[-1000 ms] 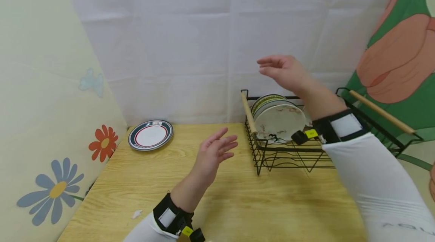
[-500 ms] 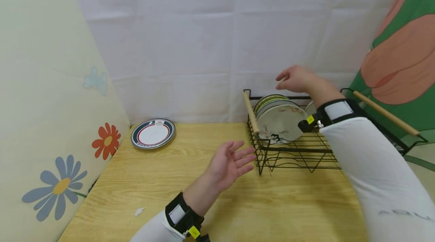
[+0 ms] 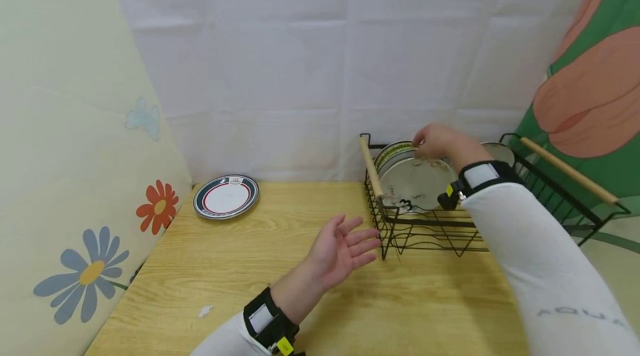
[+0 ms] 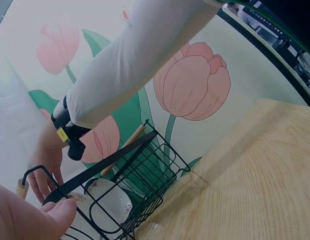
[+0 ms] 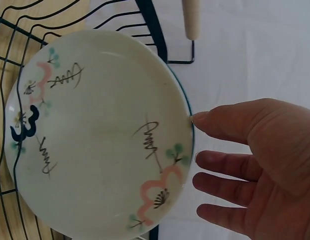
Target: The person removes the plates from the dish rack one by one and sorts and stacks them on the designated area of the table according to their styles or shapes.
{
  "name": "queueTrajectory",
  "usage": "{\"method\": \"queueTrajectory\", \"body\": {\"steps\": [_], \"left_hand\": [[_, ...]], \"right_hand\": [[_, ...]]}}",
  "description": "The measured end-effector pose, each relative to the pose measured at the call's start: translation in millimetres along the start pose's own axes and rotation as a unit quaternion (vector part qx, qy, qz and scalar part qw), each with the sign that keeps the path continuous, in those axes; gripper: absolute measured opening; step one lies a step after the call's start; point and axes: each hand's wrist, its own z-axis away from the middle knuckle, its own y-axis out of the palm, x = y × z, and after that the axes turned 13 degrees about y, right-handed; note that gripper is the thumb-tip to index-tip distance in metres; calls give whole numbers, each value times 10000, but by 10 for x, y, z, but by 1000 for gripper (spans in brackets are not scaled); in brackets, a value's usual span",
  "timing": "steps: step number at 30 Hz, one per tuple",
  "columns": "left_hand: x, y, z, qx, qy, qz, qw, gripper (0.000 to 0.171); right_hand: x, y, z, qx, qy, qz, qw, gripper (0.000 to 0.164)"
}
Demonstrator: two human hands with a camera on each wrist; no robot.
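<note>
A black wire dish rack (image 3: 435,221) with wooden handles holds upright plates at the back right. Foremost at its left end stands a cream plate (image 5: 105,135) painted with pink flowers; a green-patterned plate (image 3: 390,150) leans behind it. My right hand (image 3: 436,142) reaches down to the cream plate's top rim. In the right wrist view, the thumb tip (image 5: 200,120) meets that rim, and the extended fingertips lie just beside it, not wrapped round it. My left hand (image 3: 337,253) hovers palm up before the rack's left corner, fingers spread and nothing in it.
A plate (image 3: 226,196) with a dark green and red rim lies on the wooden table (image 3: 280,217) at the back left. Another pale plate (image 3: 500,151) stands farther right in the rack. A white scrap (image 3: 204,311) lies near the front left. White cloth (image 3: 250,67) hangs behind.
My right hand has come down and slightly right, from above the rack to the cream plate's top rim. My left hand has moved right and turned palm up. The plates stay in place.
</note>
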Motion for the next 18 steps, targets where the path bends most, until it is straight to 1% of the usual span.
{"method": "queueTrajectory", "body": {"steps": [3, 7, 12, 15, 18], "left_hand": [[-4, -16, 8, -15, 3, -61, 10000, 71], [-22, -34, 10, -63, 40, -92, 9999, 70], [-42, -45, -5, -121, 57, -25, 9999, 69], [-47, -52, -15, -148, 82, -48, 9998, 69], [-45, -62, -21, -187, 91, -76, 9998, 70]], "right_hand": [[-32, 55, -6, -20, 38, -108, 9999, 37], [-38, 69, 8, -94, -28, -205, 9997, 31], [-17, 56, 25, 35, -169, -142, 9998, 28], [-12, 76, 24, 87, -166, -93, 9998, 28], [-17, 113, 13, 83, -204, 108, 9997, 30]]}}
